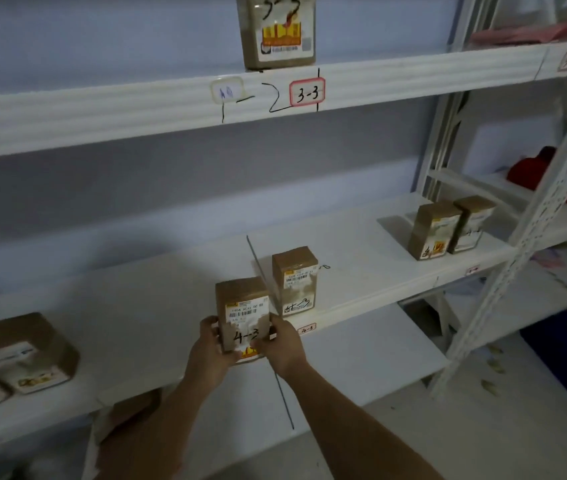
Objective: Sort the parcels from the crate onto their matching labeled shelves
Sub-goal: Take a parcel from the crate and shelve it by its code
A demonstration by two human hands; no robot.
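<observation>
Head view: we hold a brown parcel [243, 317] marked "4-3" upright at the front edge of the lower shelf [143, 306], our left hand [213, 344] gripping its left side and our right hand [282, 341] its right side, fingers [264, 345] curled onto the label face. The parcel sits just left of the thin divider line [260, 271]; the red-bordered "4-3" tag [306, 328] on the shelf lip lies just right of that line, beside a second parcel [295, 280] that already stands there. We judge the placement unfinished: the held parcel probably belongs across the divider with its neighbour. Sorting appears well under way, with two parcels [450, 230] standing together farther right on the same shelf, one parcel [277, 29] above the "3-3" tag [307, 92] on the upper shelf [102, 112], and more parcels [22, 351] at the far left. The crate is not identifiable here, so we cannot tell how many parcels remain. The shelving is white metal with perforated uprights [531, 237], set against a pale bluish wall [136, 39]; red items [559, 174] and a blue bin [566, 358] occupy the adjoining bay.
</observation>
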